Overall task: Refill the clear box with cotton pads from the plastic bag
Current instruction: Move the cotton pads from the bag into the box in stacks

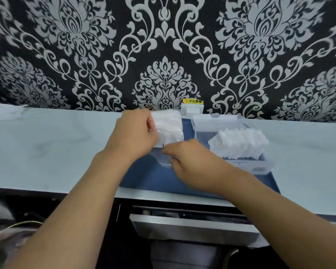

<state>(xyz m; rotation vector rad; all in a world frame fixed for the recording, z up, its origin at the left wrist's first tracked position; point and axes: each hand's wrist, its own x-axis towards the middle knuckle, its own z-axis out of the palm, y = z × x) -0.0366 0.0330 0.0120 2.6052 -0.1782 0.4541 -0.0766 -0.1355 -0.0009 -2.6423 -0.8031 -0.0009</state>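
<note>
A clear plastic bag point(168, 129) packed with white cotton pads lies over the far left part of a blue tray point(155, 179). My left hand point(134, 133) grips the bag's left side. My right hand point(186, 162) pinches the bag's loose empty end near its front. To the right stands the clear box point(250, 166) with its lid tipped back, and a row of white cotton pads point(241, 144) stands on edge inside it.
The tray sits on a pale counter point(56, 148) against a black and silver patterned wall. A white socket cover with a yellow label point(192, 107) is behind the tray. White cloth point(6, 111) lies at the far left. An open drawer point(192, 226) juts out below.
</note>
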